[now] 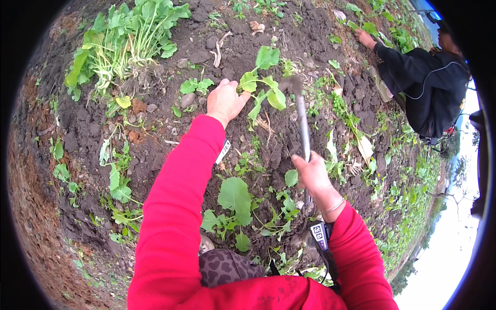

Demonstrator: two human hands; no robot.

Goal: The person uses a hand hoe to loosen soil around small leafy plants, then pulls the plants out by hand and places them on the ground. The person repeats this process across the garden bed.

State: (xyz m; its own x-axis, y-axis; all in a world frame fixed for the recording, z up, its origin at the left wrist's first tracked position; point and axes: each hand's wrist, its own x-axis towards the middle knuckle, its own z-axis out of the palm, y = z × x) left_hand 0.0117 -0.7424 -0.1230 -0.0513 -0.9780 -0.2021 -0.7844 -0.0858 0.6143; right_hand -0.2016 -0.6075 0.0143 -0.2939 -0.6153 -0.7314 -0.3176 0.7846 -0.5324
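My left hand [226, 100] is at the base of a leafy green seedling [267, 83], its fingers closed around the stem near the soil. A hoe with a metal shaft [302, 120] is gripped in my right hand [313, 172]. The hoe's head [291, 83] is just right of the seedling's leaves and looks slightly blurred; whether it touches the soil, I cannot tell. A thick bunch of uprooted leafy greens [128, 46] lies on the soil at the upper left, with pale stems and roots showing.
Other leafy plants [234, 201] grow close before my knees, and wilted ones [118, 174] are at the left. Dry husks [365, 149] and stones [188, 100] dot the dark soil. At the upper right another person [426, 81] in dark clothes crouches, one hand at some plants.
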